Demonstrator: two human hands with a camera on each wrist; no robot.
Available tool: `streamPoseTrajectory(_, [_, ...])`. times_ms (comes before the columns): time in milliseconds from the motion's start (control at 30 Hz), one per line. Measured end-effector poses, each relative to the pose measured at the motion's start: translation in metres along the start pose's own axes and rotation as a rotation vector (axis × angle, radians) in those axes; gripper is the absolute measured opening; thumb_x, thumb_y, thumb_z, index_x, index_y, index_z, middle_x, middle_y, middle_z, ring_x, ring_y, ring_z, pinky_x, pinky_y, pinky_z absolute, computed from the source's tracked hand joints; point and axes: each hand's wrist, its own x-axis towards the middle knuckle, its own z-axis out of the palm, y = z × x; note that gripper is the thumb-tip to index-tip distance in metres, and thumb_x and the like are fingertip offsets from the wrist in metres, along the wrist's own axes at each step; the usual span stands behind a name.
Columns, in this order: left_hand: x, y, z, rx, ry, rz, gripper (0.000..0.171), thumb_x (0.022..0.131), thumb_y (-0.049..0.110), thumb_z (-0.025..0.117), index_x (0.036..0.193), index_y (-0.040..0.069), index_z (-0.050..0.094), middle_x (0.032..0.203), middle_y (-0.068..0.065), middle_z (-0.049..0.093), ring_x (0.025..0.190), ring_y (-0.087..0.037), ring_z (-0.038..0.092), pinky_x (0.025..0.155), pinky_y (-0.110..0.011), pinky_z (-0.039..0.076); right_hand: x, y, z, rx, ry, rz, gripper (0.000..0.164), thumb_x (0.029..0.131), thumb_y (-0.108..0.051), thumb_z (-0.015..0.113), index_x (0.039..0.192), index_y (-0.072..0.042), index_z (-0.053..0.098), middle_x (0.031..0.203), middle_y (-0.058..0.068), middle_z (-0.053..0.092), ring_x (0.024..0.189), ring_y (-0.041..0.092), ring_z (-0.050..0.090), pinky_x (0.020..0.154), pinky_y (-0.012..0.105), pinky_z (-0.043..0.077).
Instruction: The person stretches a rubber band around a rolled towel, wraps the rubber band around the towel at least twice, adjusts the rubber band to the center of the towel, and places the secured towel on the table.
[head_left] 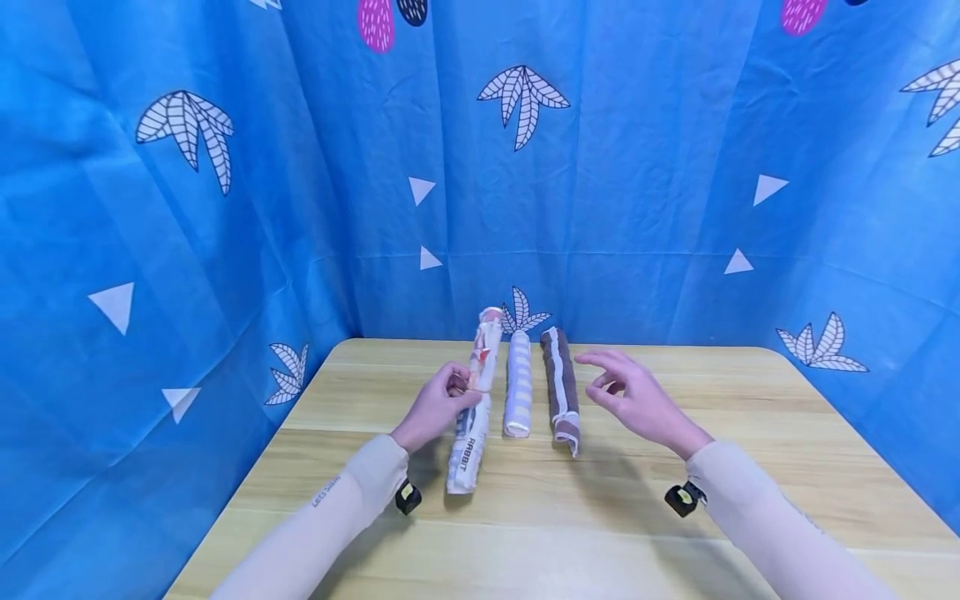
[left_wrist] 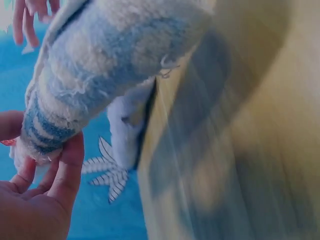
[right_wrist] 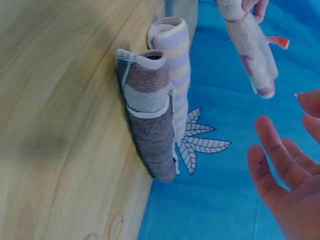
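My left hand (head_left: 440,407) grips a rolled towel (head_left: 471,442) around its middle, thumb on one side and fingers on the other. This roll has the word RABBIT near its lower end, and the left wrist view shows its fuzzy blue and white side (left_wrist: 105,57). It is held up off the table. To its right lies a pale lavender striped rolled towel (head_left: 518,383), then a brown rolled towel (head_left: 561,383) with a white stripe. My right hand (head_left: 633,400), its fingers spread and holding nothing, hovers just right of the brown roll.
All of this is over a light wooden table (head_left: 570,533) with a rounded far edge. A blue patterned curtain (head_left: 622,167) hangs behind and along both sides. A small red tag (right_wrist: 278,42) sticks out from the held roll.
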Motion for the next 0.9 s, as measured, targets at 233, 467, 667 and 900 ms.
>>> streamPoseTrajectory(233, [0.021, -0.019, -0.013, 0.068, 0.056, -0.122, 0.033, 0.088, 0.018, 0.074, 0.113, 0.010, 0.053, 0.103, -0.012, 0.060, 0.088, -0.022, 0.061, 0.071, -0.030, 0.053, -0.004, 0.006, 0.004, -0.006, -0.025, 0.011, 0.043, 0.094, -0.008, 0.068, 0.136, -0.014, 0.061, 0.145, 0.013, 0.052, 0.092, 0.015, 0.066, 0.083, 0.032, 0.055])
streamPoseTrajectory(467, [0.036, -0.028, -0.020, 0.153, 0.059, -0.199, 0.034, 0.090, 0.021, 0.074, 0.113, 0.011, 0.051, 0.102, -0.013, 0.060, 0.085, -0.023, 0.062, 0.066, -0.030, 0.052, -0.007, 0.010, 0.009, -0.015, -0.039, 0.008, 0.040, 0.094, -0.009, 0.069, 0.133, -0.013, 0.064, 0.142, 0.010, 0.055, 0.092, 0.013, 0.066, 0.083, 0.031, 0.055])
streamPoseTrajectory(667, [0.048, -0.034, -0.022, 0.173, 0.041, -0.241, 0.033, 0.091, 0.021, 0.073, 0.112, 0.012, 0.049, 0.101, -0.014, 0.062, 0.083, -0.023, 0.064, 0.066, -0.031, 0.054, -0.009, 0.012, 0.012, -0.015, -0.067, 0.014, 0.036, 0.093, -0.008, 0.069, 0.129, -0.011, 0.066, 0.141, 0.011, 0.055, 0.090, 0.013, 0.065, 0.081, 0.029, 0.055])
streamPoseTrajectory(900, [0.057, -0.042, -0.022, 0.186, 0.033, -0.275, 0.033, 0.090, 0.019, 0.074, 0.113, 0.010, 0.051, 0.103, -0.014, 0.062, 0.079, -0.021, 0.063, 0.063, -0.030, 0.053, -0.010, 0.016, 0.014, -0.003, -0.096, 0.010, 0.032, 0.095, -0.010, 0.068, 0.127, -0.014, 0.067, 0.139, 0.012, 0.057, 0.090, 0.013, 0.065, 0.081, 0.031, 0.055])
